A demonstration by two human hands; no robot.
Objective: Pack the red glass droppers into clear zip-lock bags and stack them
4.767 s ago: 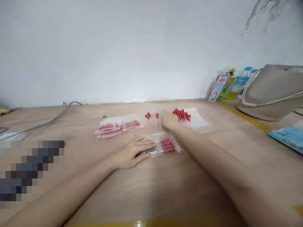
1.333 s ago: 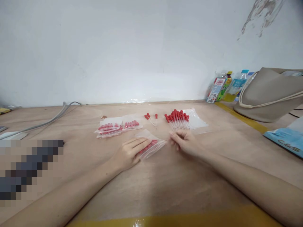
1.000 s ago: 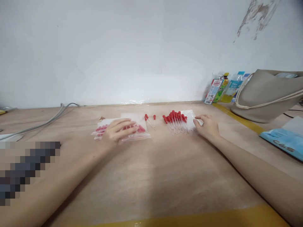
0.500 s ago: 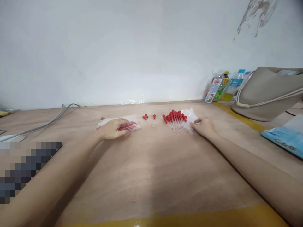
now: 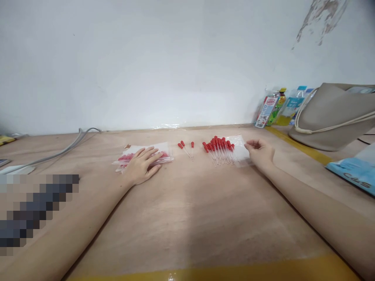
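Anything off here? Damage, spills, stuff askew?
Damage, yes: the wall has a rough, discoloured patch at upper right, where the surface looks peeled. Three red-topped droppers lie left of the fanned bunch, perhaps on purpose. I see no spill. Blocky pixelation at the left hides part of the scene.

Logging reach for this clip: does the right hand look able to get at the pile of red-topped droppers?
Likely yes: the right hand is close beside the dropper pile, with only the flat plastic bag visible between them.

Dropper bulbs (image 5: pixel 219 141) are red — the tabletop (image 5: pixel 211 207) streaked tan, its tape (image 5: pixel 263 269) yellow, the drawstring bag (image 5: pixel 332 111) taupe.
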